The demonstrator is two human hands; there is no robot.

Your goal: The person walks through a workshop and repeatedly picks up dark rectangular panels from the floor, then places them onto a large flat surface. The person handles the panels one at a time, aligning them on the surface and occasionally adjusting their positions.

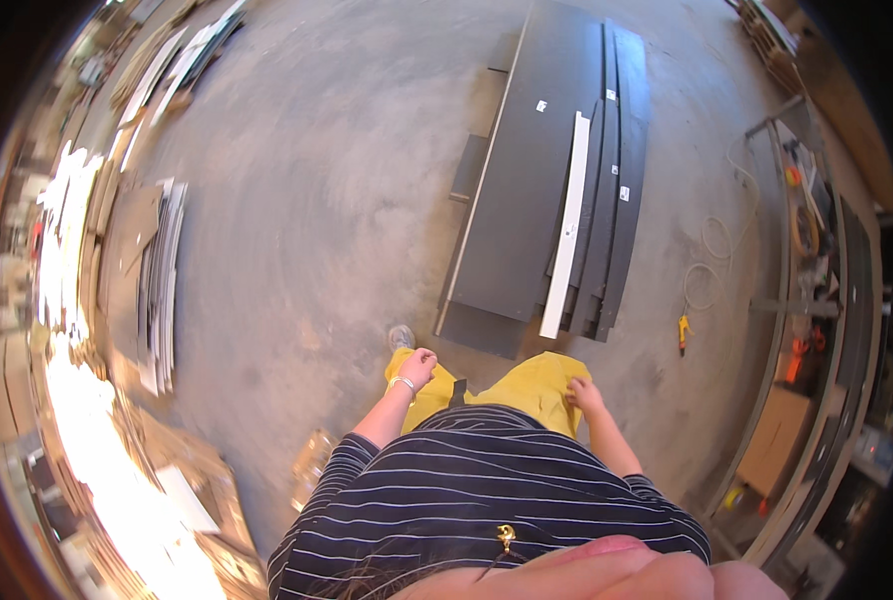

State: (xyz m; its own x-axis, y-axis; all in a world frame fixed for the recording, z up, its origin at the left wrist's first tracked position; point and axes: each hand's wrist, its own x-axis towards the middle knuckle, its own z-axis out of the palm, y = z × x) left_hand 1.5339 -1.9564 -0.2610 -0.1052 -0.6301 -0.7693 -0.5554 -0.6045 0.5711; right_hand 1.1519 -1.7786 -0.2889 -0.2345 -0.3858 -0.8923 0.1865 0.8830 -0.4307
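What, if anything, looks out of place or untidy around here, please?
The yellow, gun-shaped tool lies on the grey floor, with a thin, pale hose looped loosely near it, so it seems left out. The long, dark, flat panels overlap with uneven ends, and a long, narrow white strip lies along them.

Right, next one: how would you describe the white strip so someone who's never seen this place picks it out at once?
On the grey floor ahead of the person lies a long stack of dark panels. Right of its widest panel, a narrow white strip runs lengthwise. Unlike the dark pieces around it, it is white almost throughout.
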